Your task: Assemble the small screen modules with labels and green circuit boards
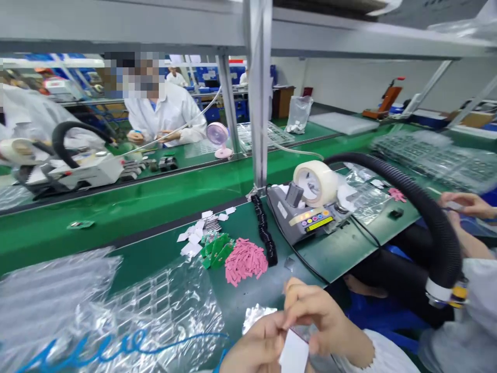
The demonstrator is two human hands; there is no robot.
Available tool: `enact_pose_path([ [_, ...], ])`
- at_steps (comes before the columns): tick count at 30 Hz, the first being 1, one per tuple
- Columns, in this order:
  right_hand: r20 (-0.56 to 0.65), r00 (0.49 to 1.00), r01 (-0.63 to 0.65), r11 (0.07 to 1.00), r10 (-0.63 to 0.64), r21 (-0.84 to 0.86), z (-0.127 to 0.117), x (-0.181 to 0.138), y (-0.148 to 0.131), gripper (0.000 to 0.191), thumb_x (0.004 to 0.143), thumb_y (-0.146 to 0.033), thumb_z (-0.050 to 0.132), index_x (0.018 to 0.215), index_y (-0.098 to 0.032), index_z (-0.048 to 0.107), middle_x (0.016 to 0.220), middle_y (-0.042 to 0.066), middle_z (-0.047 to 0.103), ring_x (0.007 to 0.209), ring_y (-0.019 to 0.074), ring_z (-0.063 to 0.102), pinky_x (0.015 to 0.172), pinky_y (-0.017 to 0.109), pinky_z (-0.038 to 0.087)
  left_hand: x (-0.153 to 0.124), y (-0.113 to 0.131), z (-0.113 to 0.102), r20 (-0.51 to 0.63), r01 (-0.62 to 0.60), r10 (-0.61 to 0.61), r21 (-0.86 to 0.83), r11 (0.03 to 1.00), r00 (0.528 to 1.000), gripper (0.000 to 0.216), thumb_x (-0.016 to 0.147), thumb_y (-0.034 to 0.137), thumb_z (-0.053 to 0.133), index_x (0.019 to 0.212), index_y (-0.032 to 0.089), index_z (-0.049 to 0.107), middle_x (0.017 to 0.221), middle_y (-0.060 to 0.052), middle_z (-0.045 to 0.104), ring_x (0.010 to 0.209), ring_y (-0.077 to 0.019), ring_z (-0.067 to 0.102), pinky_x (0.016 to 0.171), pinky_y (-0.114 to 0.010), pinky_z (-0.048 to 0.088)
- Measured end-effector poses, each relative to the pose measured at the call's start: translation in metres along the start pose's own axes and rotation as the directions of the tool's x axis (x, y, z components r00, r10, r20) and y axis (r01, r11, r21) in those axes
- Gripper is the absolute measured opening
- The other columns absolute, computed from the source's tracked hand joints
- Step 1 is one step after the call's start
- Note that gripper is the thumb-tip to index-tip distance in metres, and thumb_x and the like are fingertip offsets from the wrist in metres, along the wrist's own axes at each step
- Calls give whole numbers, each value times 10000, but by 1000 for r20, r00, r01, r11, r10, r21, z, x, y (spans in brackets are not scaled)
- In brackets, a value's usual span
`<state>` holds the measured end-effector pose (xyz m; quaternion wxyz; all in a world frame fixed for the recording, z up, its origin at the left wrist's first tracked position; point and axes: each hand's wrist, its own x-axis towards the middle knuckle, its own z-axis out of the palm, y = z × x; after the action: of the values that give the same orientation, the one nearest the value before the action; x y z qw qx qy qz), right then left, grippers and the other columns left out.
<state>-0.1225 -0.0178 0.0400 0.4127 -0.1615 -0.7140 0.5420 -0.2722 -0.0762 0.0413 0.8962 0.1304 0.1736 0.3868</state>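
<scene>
At the bottom of the view my left hand (254, 347) and my right hand (320, 321) meet close to my body. Both pinch a small white rectangular piece (294, 355) between thumb and fingers. Just left of them lies a crumpled bit of silvery film (253, 315) on the green mat (341, 248). Ahead of my hands sit a pile of pink strips (245, 261), green circuit boards (215, 250), scattered white pieces (196, 235) and a row of small black parts (266, 233).
A grey tape dispenser (306, 215) with a tape roll (315, 182) stands mid-bench beside a black hose (430, 217). Clear plastic trays (116, 316) fill the lower left. A co-worker's hand (464, 203) reaches in at right. Another person in white works across the green conveyor (155, 199).
</scene>
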Motion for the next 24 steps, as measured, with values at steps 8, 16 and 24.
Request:
enact_pose_path([
  [8,-288,952,-165,969,108,-183,-15,-20,5,325,702,-528,679,694,-204,655,658,19,562,685,170,485,646,310,368,8,11,-5,-187,-1,451,923,385,873,218,578,298,784,758,221,686,783,-29,688,748,-172,580,724,-254,413],
  [16,-703,555,-352,891,445,287,-73,-7,73,305,889,-445,507,974,-158,560,786,-9,578,562,89,529,567,262,476,12,13,-3,-438,-95,209,268,959,874,259,623,255,773,844,213,646,900,-56,720,861,-172,655,899,-346,433],
  [24,-718,526,-307,889,456,339,-64,5,37,239,817,-396,618,745,-186,528,731,-32,474,658,102,459,613,229,408,0,9,1,-343,-160,71,-237,958,937,191,627,275,776,776,215,673,857,-33,741,798,-145,670,916,-384,428],
])
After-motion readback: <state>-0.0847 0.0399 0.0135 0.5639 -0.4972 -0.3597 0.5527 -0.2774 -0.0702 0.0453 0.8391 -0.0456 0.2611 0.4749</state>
